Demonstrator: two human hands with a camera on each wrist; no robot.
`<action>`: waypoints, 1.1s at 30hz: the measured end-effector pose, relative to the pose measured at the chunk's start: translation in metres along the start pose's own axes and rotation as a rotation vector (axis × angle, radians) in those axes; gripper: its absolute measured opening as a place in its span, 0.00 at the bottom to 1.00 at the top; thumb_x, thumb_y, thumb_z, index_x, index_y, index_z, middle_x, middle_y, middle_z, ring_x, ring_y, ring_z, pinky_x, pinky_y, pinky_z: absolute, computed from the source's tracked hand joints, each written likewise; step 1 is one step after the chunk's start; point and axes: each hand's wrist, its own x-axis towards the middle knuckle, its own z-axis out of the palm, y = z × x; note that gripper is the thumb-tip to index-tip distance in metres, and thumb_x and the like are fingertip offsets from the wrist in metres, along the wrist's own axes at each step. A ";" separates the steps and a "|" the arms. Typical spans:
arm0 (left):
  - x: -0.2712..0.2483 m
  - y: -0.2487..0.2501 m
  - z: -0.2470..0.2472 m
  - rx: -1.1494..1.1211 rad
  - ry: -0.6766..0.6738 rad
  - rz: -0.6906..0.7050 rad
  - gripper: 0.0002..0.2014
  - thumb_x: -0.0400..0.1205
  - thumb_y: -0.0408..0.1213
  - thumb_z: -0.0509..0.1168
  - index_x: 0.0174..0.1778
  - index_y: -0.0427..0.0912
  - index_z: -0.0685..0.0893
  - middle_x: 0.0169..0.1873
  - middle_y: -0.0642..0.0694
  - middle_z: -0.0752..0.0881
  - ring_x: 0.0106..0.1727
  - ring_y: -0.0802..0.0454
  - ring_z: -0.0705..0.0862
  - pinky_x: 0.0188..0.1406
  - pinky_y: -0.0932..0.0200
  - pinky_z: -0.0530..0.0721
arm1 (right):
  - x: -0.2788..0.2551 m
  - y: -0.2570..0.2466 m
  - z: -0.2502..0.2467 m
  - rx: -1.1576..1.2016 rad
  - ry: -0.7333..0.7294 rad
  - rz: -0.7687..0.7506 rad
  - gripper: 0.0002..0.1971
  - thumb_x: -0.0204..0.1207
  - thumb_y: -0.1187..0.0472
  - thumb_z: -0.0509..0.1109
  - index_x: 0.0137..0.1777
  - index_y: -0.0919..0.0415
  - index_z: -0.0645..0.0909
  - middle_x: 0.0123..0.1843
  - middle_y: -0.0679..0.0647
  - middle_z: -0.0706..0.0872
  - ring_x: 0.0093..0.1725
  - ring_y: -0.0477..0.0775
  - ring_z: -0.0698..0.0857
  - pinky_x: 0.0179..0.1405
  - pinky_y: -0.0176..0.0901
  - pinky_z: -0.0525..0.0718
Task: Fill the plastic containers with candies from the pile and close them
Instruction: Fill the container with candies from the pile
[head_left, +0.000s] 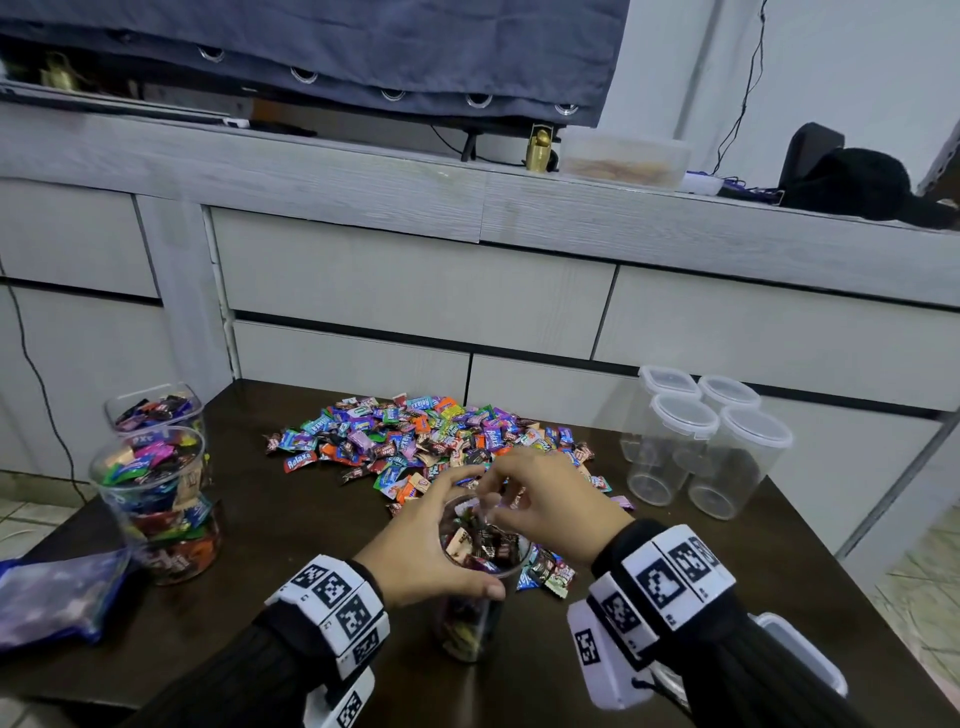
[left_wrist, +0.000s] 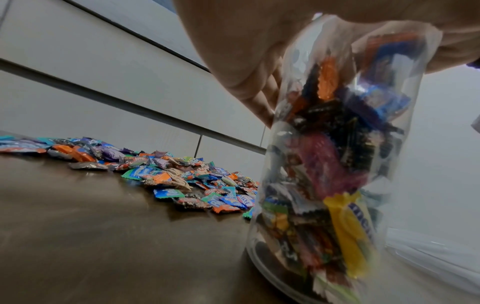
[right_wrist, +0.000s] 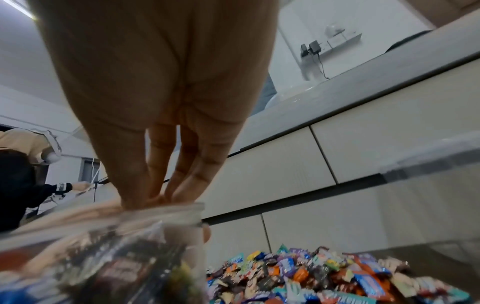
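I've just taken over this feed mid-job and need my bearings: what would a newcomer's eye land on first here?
First, the bright candy pile spread across the far middle of the dark table. Next, both hands meeting near the front edge: the left hand grips a nearly full clear container while the right hand reaches its fingertips into the mouth. Two filled containers stand at left, four empty lidded ones at right.

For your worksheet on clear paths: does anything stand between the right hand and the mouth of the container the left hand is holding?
Nothing visible does. The right hand is already over the open mouth of the container, its fingers reaching down to the rim. No lid is on it. The left hand grips the side, not across the opening.
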 end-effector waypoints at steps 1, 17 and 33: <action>0.000 0.000 0.001 -0.009 0.005 -0.001 0.51 0.54 0.52 0.86 0.70 0.72 0.64 0.62 0.71 0.83 0.67 0.69 0.80 0.67 0.72 0.75 | 0.000 0.001 0.000 -0.021 0.004 -0.012 0.10 0.74 0.60 0.73 0.54 0.59 0.85 0.52 0.54 0.83 0.50 0.52 0.83 0.51 0.41 0.79; 0.000 -0.002 0.001 -0.056 0.006 0.005 0.53 0.59 0.38 0.87 0.75 0.63 0.63 0.60 0.67 0.85 0.63 0.67 0.84 0.57 0.74 0.79 | 0.017 -0.022 0.020 -0.258 -0.277 -0.089 0.12 0.75 0.62 0.71 0.56 0.64 0.86 0.58 0.61 0.84 0.55 0.61 0.82 0.44 0.41 0.69; -0.001 -0.009 0.004 -0.130 0.034 0.014 0.54 0.55 0.47 0.85 0.76 0.62 0.64 0.59 0.57 0.87 0.64 0.60 0.85 0.65 0.62 0.79 | 0.010 -0.011 0.013 -0.092 -0.230 -0.080 0.15 0.71 0.58 0.76 0.55 0.63 0.84 0.50 0.56 0.89 0.48 0.54 0.85 0.47 0.41 0.79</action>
